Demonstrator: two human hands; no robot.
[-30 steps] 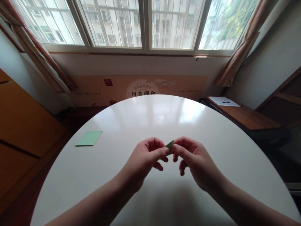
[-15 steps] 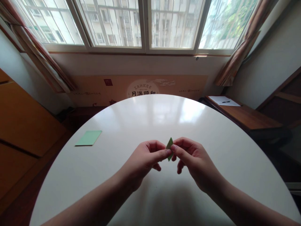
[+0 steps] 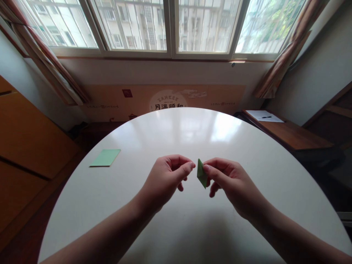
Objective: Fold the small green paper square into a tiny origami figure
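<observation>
Above the white table, a small folded piece of green paper is pinched between the thumb and fingers of my right hand. It is a narrow diamond shape standing on its point, its right part covered by the thumb. Just left of it, apart from the paper, is my left hand. Its thumb and forefinger are drawn together, and I see nothing between them. Off to the left on the table lies a stack of light green square paper.
The round white table fills the middle of the view. Beyond its right edge a wooden side table bears a white sheet with a dark pen on it. A wooden cabinet stands at the left, under a curtained window.
My left hand has let go of the folded green paper and drawn left. The paper stays in my right hand, turned somewhat. The view has shifted slightly.
</observation>
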